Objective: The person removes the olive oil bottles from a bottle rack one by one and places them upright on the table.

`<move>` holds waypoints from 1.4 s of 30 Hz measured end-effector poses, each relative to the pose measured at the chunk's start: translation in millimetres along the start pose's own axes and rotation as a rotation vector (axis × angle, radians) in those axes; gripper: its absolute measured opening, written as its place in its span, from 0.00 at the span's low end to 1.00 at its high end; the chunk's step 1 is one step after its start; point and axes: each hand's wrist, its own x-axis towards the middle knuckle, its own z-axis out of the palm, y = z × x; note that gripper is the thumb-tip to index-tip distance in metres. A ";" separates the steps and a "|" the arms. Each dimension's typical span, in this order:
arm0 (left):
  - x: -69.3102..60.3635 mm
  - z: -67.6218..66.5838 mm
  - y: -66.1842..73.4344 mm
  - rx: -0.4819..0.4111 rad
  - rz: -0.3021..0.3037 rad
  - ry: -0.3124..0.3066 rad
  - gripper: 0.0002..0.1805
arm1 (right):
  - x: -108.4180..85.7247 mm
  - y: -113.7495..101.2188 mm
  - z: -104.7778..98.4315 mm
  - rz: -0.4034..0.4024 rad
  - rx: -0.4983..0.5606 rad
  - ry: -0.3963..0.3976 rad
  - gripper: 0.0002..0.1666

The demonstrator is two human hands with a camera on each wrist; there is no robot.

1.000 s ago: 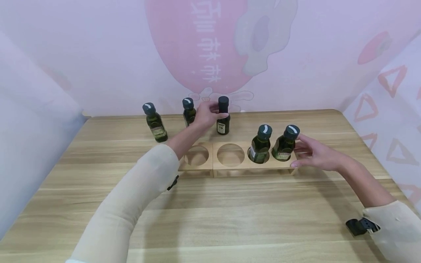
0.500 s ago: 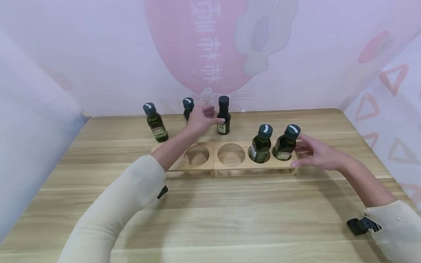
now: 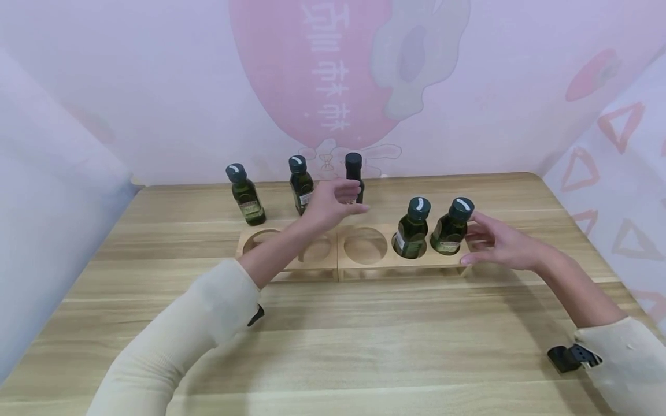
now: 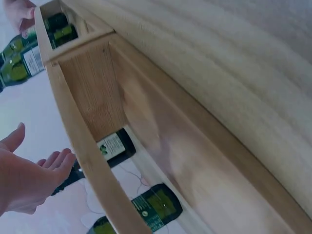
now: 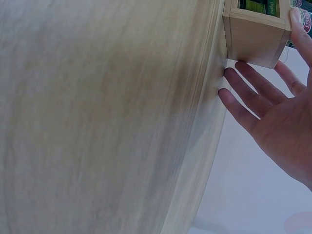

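Observation:
A light wooden rack (image 3: 385, 264) with round holes stands on the table. Two green bottles with dark caps, one (image 3: 411, 236) beside the other (image 3: 450, 232), stand in its right-hand holes. My left hand (image 3: 330, 203) hovers over the rack's back edge, thumb and fingers apart, holding nothing. Behind it a slim black-capped bottle (image 3: 354, 166) is partly hidden; in the left wrist view its label (image 4: 112, 146) shows through the rack. My right hand (image 3: 502, 242) rests at the rack's right end. Its thumb touches the rack's edge, and its fingers (image 5: 253, 97) lie extended and spread.
Two more green bottles stand behind the rack, one (image 3: 246, 201) at the left and another (image 3: 302, 186) near my left hand. Pale printed cloth (image 3: 182, 92) hangs behind the wooden table (image 3: 364, 346). My left forearm crosses the rack's left holes.
My left hand has let go of the slim bottle and drawn back from it, then come nearer over the rack. The bottle stays standing. My right hand stays at the rack's end.

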 end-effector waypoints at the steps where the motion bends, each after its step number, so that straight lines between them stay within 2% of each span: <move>1: -1.5 1.7 0.4 -0.011 0.010 -0.011 0.33 | 0.0 0.1 0.1 0.001 0.000 -0.001 0.47; 9: -7.3 12.4 1.4 -0.072 0.095 -0.090 0.33 | 0.2 0.6 0.2 0.011 0.002 0.003 0.49; 18: -9.0 32.0 4.9 -0.033 0.178 -0.187 0.35 | 0.1 0.8 -0.1 0.011 0.003 0.000 0.47; 27: -9.8 49.0 9.1 -0.029 0.205 -0.235 0.34 | 0.1 0.4 -0.2 0.014 -0.002 0.003 0.48; 36: -7.7 64.1 11.0 -0.085 0.251 -0.271 0.31 | -0.2 0.9 0.0 0.017 -0.001 0.008 0.46; 42: -7.3 69.6 10.5 -0.122 0.277 -0.297 0.26 | 0.2 0.8 -0.4 0.026 0.001 0.006 0.47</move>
